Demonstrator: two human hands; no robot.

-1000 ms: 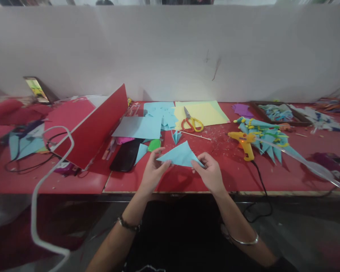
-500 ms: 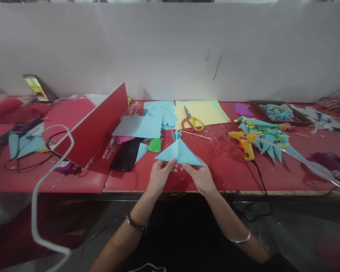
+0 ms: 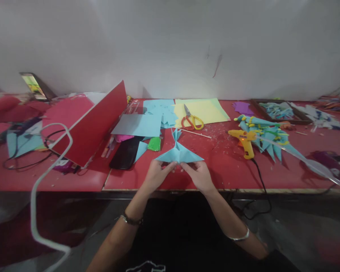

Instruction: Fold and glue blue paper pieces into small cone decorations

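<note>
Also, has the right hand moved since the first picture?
Yes: the right hand has moved leftward, farther from the yellow glue gun on the table.

You've got one light blue paper (image 3: 183,155), folded, wide triangular shape. Long side faces you; the peak points away from you, toward the back of the counter (image 3: 223,177). Side corners stick out left and right, both sharp. Crease runs down the middle, peak to near edge; the halves slope off either side of it. You're pinching the near edge close to its center, thumbs on top. Surface plain, matte.
</note>
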